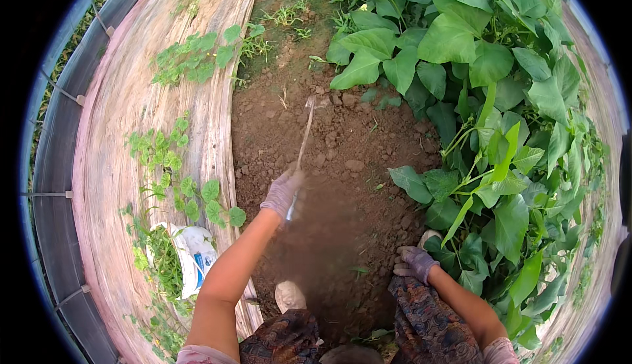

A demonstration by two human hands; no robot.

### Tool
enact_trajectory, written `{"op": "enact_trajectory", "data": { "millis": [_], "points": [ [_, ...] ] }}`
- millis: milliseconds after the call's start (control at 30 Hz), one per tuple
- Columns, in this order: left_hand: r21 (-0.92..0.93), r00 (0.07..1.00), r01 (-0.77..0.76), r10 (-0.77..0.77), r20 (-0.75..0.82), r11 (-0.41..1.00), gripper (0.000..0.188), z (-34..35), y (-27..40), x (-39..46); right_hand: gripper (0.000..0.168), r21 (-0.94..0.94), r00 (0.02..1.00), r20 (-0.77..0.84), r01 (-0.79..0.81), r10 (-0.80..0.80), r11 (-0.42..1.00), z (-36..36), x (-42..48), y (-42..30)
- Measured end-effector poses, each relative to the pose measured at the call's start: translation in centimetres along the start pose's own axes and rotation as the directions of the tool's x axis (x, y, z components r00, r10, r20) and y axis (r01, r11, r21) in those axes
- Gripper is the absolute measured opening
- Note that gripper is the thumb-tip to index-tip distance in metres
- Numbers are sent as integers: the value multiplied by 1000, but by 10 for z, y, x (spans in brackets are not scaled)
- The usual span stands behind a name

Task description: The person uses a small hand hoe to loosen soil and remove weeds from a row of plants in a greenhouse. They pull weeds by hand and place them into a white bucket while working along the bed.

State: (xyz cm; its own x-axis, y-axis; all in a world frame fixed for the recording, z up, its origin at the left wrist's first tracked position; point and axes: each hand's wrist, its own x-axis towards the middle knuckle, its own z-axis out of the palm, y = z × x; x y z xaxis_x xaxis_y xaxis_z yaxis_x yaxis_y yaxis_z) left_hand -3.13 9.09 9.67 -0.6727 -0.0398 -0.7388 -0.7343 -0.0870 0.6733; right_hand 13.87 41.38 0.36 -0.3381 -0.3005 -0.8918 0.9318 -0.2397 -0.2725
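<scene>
My left hand [283, 192], in a thin translucent glove, grips the handle of a small hand hoe [306, 139]. The handle's pale blue end shows below my fist, slightly blurred. At the far end, the hoe's head [317, 102] meets loose brown soil [340, 166], partly covered by it. My right hand [414, 263], gloved the same way, rests on my right knee in patterned trousers [429, 314] and holds nothing. Its fingers curve over the knee, beside the leafy plants.
Dense bean-like plants [508, 166] crowd the right side. Worn plastic sheeting [128, 107] covers the left ground, with small vines [192, 57] over it. A white container [192, 253] full of pulled greens lies there. My left shoe [290, 296] stands on the soil.
</scene>
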Motion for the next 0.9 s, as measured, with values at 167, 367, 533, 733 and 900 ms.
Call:
{"op": "enact_trajectory", "data": {
  "millis": [167,367,533,733,900],
  "points": [
    [-204,975,-204,180,-130,958,22,24,44,32,38,15,1000,0,11,-11,1000,8,-5,1],
    [299,931,61,-162,326,952,43,50,-80,-48,39,0,1000,-2,14,-14,1000,-3,4,2],
    [198,961,54,-104,255,979,51,15,-58,-56,40,73,998,47,27,-31,997,-2,-8,5],
    [-21,990,-28,24,-140,999,44,-13,-13,-13,41,119,999,30,25,-28,993,-7,-7,4],
    [297,984,-44,-9,176,954,54,-32,-111,-98,42,73,999,37,26,-29,997,0,-6,4]
  ]
}}
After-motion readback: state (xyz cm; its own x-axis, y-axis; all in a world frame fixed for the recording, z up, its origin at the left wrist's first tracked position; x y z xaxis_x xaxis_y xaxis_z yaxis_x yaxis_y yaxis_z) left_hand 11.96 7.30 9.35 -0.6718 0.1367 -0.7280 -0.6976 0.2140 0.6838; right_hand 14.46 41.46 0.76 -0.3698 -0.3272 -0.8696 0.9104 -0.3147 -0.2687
